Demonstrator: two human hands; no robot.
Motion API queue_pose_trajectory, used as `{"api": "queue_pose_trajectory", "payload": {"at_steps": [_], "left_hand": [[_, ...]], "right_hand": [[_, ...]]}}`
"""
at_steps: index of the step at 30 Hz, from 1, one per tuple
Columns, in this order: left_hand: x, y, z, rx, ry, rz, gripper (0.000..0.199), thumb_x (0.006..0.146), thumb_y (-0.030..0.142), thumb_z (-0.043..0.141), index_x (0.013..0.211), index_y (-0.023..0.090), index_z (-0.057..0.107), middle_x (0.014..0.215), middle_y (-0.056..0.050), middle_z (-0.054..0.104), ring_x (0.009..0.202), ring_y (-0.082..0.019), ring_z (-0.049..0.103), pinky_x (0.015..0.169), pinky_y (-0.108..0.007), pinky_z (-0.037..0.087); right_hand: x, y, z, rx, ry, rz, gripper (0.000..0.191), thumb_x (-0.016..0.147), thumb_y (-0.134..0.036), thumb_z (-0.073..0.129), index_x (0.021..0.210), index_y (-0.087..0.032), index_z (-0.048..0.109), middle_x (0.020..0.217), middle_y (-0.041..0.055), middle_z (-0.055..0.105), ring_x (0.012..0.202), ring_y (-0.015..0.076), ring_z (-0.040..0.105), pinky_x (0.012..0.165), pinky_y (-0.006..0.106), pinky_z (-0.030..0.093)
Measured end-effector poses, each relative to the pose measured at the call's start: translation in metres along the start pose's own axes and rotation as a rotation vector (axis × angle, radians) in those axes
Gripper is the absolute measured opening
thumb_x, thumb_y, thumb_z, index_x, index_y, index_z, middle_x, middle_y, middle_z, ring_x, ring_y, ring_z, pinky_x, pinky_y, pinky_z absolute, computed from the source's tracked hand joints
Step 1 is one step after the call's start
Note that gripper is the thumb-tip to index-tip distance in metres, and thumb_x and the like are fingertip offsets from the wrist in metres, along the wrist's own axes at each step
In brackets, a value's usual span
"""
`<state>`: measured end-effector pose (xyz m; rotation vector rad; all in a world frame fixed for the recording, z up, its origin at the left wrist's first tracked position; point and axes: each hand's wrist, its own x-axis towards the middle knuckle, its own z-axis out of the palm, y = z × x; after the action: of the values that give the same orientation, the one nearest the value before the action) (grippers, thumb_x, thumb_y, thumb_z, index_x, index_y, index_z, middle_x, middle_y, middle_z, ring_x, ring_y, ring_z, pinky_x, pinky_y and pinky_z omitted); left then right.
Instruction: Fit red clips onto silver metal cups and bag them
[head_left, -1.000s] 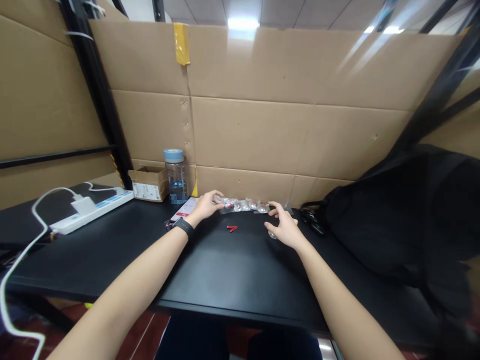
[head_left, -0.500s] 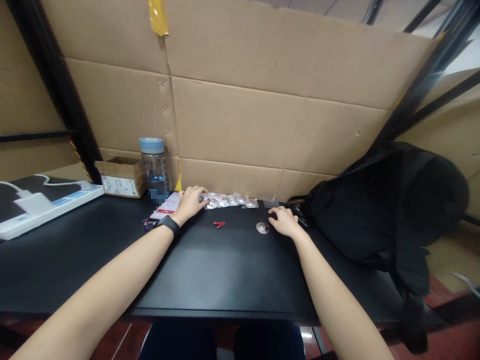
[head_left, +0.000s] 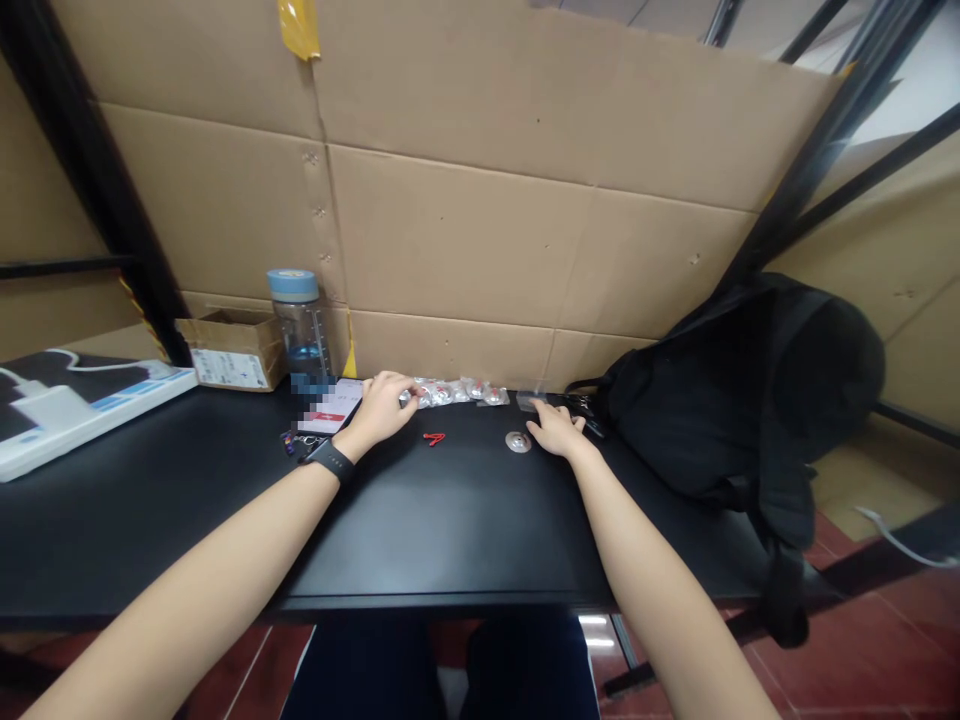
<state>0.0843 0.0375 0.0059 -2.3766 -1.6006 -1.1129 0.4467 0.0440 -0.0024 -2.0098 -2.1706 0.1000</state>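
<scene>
My left hand [head_left: 384, 408], fingers curved and apart, rests at the left end of a row of small clear packets [head_left: 456, 391] holding shiny round pieces with red bits. Its fingertips are beside or touching the nearest packet; I cannot tell which. My right hand [head_left: 556, 430] is open, index finger stretched toward a flat clear plastic bag [head_left: 527, 398]. Left of that hand lies a round silver metal disc [head_left: 517, 442] with a raised centre. A small red V-shaped piece [head_left: 434, 438] lies on the black table [head_left: 450, 530] between both hands.
A phone [head_left: 339, 405] lies beside my left wrist. Behind it stand a water bottle [head_left: 300, 330] and an open cardboard box [head_left: 232, 350]; a white power strip [head_left: 112, 412] is far left. A black backpack [head_left: 735, 390] fills the right side. Cardboard [head_left: 450, 240] walls the back.
The view has shifted slightly, moving everything a little left. My right hand's index finger has reached toward the plastic bag. The left hand stays by the packets; the disc and red piece lie as before.
</scene>
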Motion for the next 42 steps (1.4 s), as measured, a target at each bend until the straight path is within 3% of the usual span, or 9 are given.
{"api": "queue_pose_trajectory", "payload": {"at_steps": [4,10,20,26,30,33,36,40,42], "left_hand": [[-0.003,0.021,-0.004,-0.032,-0.012,0.044,0.016,0.091,0.026,0.055,0.091,0.026,0.071,0.104,-0.005,0.075,0.113,-0.029,0.056,0.095,-0.044,0.034],[-0.006,0.027,0.000,-0.056,-0.063,0.083,0.014,0.088,0.025,0.058,0.093,0.027,0.072,0.106,-0.003,0.075,0.111,-0.028,0.058,0.097,-0.044,0.035],[-0.005,0.018,0.000,-0.050,-0.217,0.108,0.020,0.089,0.026,0.056,0.098,0.025,0.073,0.108,-0.003,0.076,0.109,-0.025,0.063,0.097,-0.038,0.039],[-0.004,0.020,-0.006,-0.020,-0.396,0.117,0.019,0.089,0.033,0.060,0.084,0.026,0.076,0.097,-0.001,0.078,0.098,-0.025,0.066,0.092,-0.038,0.038],[-0.004,0.018,-0.006,-0.005,-0.423,0.116,0.015,0.086,0.033,0.066,0.081,0.026,0.078,0.098,-0.002,0.079,0.101,-0.026,0.065,0.093,-0.038,0.037],[-0.005,0.015,-0.003,-0.017,-0.432,0.119,0.010,0.083,0.032,0.070,0.083,0.027,0.079,0.099,-0.001,0.078,0.104,-0.027,0.064,0.096,-0.039,0.036],[-0.006,0.014,0.001,-0.016,-0.434,0.117,0.009,0.083,0.032,0.072,0.087,0.029,0.079,0.102,-0.001,0.078,0.111,-0.029,0.061,0.099,-0.043,0.033],[-0.008,0.015,0.007,0.007,-0.433,0.113,0.009,0.086,0.031,0.069,0.086,0.027,0.076,0.104,-0.002,0.077,0.114,-0.030,0.058,0.100,-0.046,0.032],[-0.009,0.015,0.010,0.024,-0.429,0.110,0.011,0.088,0.029,0.066,0.084,0.026,0.075,0.103,-0.003,0.077,0.112,-0.030,0.058,0.099,-0.046,0.032]], "right_hand": [[-0.012,-0.004,-0.008,-0.017,0.024,-0.080,0.060,0.089,-0.030,0.056,0.148,-0.035,0.045,0.140,0.0113,0.061,0.127,0.0371,0.049,0.098,0.061,0.036],[-0.010,-0.003,-0.008,-0.030,0.102,0.002,0.058,0.083,-0.008,0.049,0.134,-0.034,0.061,0.136,0.0101,0.064,0.123,0.0345,0.050,0.094,0.054,0.036],[-0.005,0.000,-0.011,0.009,0.219,0.065,0.018,0.087,-0.017,0.060,0.089,-0.026,0.076,0.099,0.0066,0.075,0.109,0.0281,0.056,0.096,0.048,0.025],[-0.015,-0.031,-0.005,0.134,0.357,-0.153,0.011,0.088,-0.020,0.064,0.086,-0.024,0.074,0.105,0.0061,0.076,0.107,0.0267,0.056,0.093,0.045,0.026],[-0.029,-0.064,-0.002,0.160,0.261,-0.361,0.009,0.090,-0.026,0.068,0.085,-0.025,0.076,0.117,0.0060,0.074,0.113,0.0280,0.056,0.095,0.048,0.029],[-0.034,-0.072,-0.008,0.221,0.170,-0.500,0.017,0.089,-0.033,0.071,0.105,-0.028,0.076,0.124,0.0078,0.070,0.117,0.0282,0.056,0.096,0.046,0.037],[-0.034,-0.058,-0.018,0.270,0.118,-0.545,0.029,0.085,-0.032,0.076,0.113,-0.026,0.074,0.118,0.0082,0.070,0.110,0.0254,0.061,0.096,0.041,0.044],[-0.030,-0.031,-0.025,0.282,-0.023,-0.432,0.069,0.068,-0.034,0.089,0.132,-0.025,0.066,0.123,0.0088,0.070,0.110,0.0268,0.064,0.097,0.039,0.048],[-0.027,-0.023,-0.024,0.311,-0.100,-0.384,0.074,0.065,-0.032,0.090,0.134,-0.024,0.064,0.122,0.0084,0.071,0.102,0.0243,0.067,0.092,0.036,0.050]]}}
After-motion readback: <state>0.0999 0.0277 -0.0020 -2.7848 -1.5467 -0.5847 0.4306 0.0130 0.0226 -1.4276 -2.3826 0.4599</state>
